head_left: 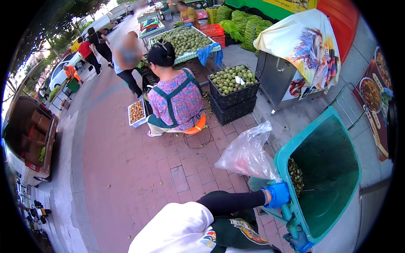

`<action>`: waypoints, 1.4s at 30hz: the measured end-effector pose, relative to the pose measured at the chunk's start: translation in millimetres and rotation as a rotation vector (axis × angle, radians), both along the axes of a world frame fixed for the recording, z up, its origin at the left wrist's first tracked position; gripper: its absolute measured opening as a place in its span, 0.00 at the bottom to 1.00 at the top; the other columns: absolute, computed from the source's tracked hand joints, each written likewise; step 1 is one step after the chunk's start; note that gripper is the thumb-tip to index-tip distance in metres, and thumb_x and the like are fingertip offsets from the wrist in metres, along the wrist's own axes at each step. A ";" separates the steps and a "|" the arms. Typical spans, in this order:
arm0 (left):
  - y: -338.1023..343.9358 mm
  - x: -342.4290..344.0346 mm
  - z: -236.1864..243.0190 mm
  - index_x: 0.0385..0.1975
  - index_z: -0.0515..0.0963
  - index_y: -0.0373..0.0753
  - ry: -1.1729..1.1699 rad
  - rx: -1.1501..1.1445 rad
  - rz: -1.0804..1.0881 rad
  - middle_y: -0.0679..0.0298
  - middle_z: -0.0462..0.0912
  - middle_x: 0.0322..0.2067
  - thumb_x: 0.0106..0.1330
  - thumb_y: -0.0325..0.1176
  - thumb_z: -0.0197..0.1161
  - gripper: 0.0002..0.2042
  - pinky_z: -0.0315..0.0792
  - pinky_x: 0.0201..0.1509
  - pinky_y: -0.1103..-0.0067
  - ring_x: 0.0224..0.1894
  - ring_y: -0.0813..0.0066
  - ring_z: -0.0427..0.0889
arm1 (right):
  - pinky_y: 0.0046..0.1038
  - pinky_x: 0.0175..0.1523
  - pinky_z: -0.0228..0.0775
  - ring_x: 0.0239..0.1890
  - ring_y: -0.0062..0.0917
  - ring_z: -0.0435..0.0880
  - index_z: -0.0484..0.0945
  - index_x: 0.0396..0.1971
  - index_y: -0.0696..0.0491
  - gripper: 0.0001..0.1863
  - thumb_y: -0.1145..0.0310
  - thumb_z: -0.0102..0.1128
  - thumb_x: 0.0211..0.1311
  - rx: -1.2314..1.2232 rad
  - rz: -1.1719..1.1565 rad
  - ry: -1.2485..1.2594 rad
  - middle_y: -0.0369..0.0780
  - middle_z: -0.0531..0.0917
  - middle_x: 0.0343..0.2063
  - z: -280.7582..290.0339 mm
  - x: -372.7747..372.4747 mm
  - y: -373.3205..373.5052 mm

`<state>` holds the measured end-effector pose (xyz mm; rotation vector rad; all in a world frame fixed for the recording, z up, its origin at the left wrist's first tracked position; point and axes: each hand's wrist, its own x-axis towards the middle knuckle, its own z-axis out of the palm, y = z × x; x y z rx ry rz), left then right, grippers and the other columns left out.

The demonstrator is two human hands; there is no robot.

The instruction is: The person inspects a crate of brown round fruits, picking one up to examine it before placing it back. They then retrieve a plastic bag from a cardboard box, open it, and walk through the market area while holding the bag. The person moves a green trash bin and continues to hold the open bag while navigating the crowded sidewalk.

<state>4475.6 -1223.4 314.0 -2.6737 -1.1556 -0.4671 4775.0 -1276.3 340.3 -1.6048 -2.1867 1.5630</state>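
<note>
My left hand (277, 194), in a blue glove, is closed at the handle bar (288, 215) of a large green wheelie bin (318, 126). A clear plastic bag (249, 152) with something reddish inside has its narrow end against that glove; whether the fingers also grip it is hidden. Lower along the same bar, my right hand (299, 242), gloved in blue with dark smears, is wrapped round it. The bin is tilted, with its wide mouth uncovered. Inside, against the wall near my left hand, lies a heap of brownish-green scraps (295, 177).
A person (177, 101) sits on an orange stool (196, 125) beside a white crate of brown nuts (136, 113). Black crates (233, 103) of green fruit stand stacked beyond the bag. A cloth-covered metal cart (276, 80) is behind the bin; a van (31, 139) stands left.
</note>
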 end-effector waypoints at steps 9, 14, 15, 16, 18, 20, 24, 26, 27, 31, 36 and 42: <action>34.9 13.9 0.3 0.16 0.79 0.44 -0.096 0.110 0.012 0.62 0.77 0.17 0.39 0.36 0.59 0.05 0.67 0.31 0.71 0.23 0.61 0.76 | 0.18 0.14 0.58 0.08 0.15 0.67 0.78 0.21 0.53 0.05 0.69 0.63 0.45 0.132 -0.111 -0.065 0.33 0.73 0.11 6.6 13.0 30.8; 23.9 13.0 16.7 0.15 0.78 0.43 -0.006 -0.019 -0.042 0.61 0.77 0.16 0.37 0.35 0.60 0.06 0.69 0.30 0.70 0.22 0.60 0.76 | 0.22 0.15 0.60 0.09 0.18 0.69 0.77 0.21 0.53 0.09 0.64 0.64 0.44 0.210 -0.116 -0.041 0.34 0.72 0.09 22.8 -2.3 6.6; 23.3 14.2 20.3 0.15 0.78 0.43 -0.007 -0.035 -0.054 0.61 0.76 0.16 0.36 0.36 0.61 0.06 0.69 0.30 0.69 0.22 0.59 0.77 | 0.24 0.16 0.61 0.10 0.20 0.70 0.76 0.20 0.53 0.11 0.62 0.65 0.44 0.176 -0.111 -0.038 0.35 0.72 0.09 20.1 0.5 7.8; 48.9 19.9 35.0 0.16 0.78 0.43 0.000 -0.042 -0.045 0.61 0.76 0.16 0.36 0.36 0.61 0.07 0.69 0.31 0.69 0.23 0.59 0.77 | 0.26 0.16 0.63 0.10 0.22 0.71 0.75 0.19 0.53 0.13 0.60 0.65 0.43 0.180 -0.079 -0.040 0.36 0.72 0.09 34.3 8.0 36.6; 101.6 26.6 62.3 0.18 0.78 0.43 0.015 -0.056 -0.017 0.61 0.77 0.17 0.36 0.37 0.62 0.09 0.69 0.32 0.70 0.24 0.60 0.77 | 0.21 0.16 0.56 0.11 0.16 0.65 0.74 0.20 0.50 0.11 0.60 0.64 0.47 0.078 -0.017 -0.065 0.30 0.69 0.10 64.1 25.9 98.8; 123.6 30.8 56.0 0.22 0.79 0.44 -0.018 -0.002 -0.043 0.62 0.77 0.20 0.37 0.39 0.63 0.11 0.69 0.34 0.70 0.26 0.61 0.77 | 0.19 0.19 0.53 0.14 0.13 0.62 0.80 0.25 0.51 0.10 0.61 0.64 0.46 -0.134 -0.013 -0.041 0.29 0.70 0.13 52.4 44.8 131.5; 89.9 36.2 32.3 0.27 0.74 0.45 -0.130 0.253 -0.025 0.63 0.73 0.26 0.44 0.35 0.59 0.09 0.69 0.35 0.74 0.30 0.65 0.75 | 0.21 0.21 0.58 0.17 0.16 0.65 0.81 0.29 0.50 0.10 0.61 0.57 0.52 -0.250 0.102 -0.202 0.31 0.70 0.15 35.2 73.3 127.6; 73.1 19.5 42.0 0.27 0.70 0.44 -0.090 0.386 0.137 0.63 0.70 0.27 0.49 0.32 0.56 0.06 0.70 0.30 0.77 0.29 0.67 0.74 | 0.24 0.22 0.60 0.17 0.20 0.68 0.81 0.27 0.50 0.11 0.59 0.59 0.49 -0.105 0.274 -0.371 0.34 0.71 0.15 55.3 59.3 135.9; 52.7 2.4 41.7 0.26 0.70 0.44 -0.178 0.386 0.156 0.62 0.70 0.26 0.51 0.33 0.56 0.05 0.69 0.28 0.77 0.28 0.68 0.74 | 0.26 0.22 0.61 0.17 0.22 0.69 0.81 0.25 0.51 0.12 0.57 0.59 0.47 0.016 0.402 -0.480 0.36 0.72 0.15 64.4 44.1 137.4; -54.3 -38.1 23.0 0.20 0.70 0.41 -0.613 0.242 0.360 0.60 0.68 0.19 0.58 0.39 0.56 0.10 0.67 0.21 0.74 0.20 0.67 0.73 | 0.32 0.22 0.65 0.16 0.30 0.75 0.80 0.20 0.52 0.17 0.51 0.63 0.41 0.706 0.813 -0.806 0.42 0.76 0.14 98.5 -3.2 120.5; -228.2 -101.6 -106.2 0.17 0.75 0.39 -1.393 -0.171 1.099 0.58 0.75 0.17 0.55 0.46 0.61 0.16 0.68 0.23 0.78 0.18 0.72 0.75 | 0.37 0.27 0.66 0.22 0.38 0.77 0.78 0.22 0.52 0.16 0.54 0.62 0.42 1.127 0.638 -0.771 0.42 0.78 0.16 135.2 -180.7 13.9; -448.5 -169.0 -242.0 0.14 0.75 0.35 -2.290 0.118 1.466 0.63 0.78 0.17 0.59 0.45 0.58 0.19 0.67 0.25 0.82 0.18 0.81 0.72 | 0.37 0.37 0.70 0.34 0.39 0.78 0.67 0.50 0.52 0.28 0.51 0.53 0.53 0.843 1.386 -0.344 0.47 0.78 0.33 -0.7 -365.7 -96.1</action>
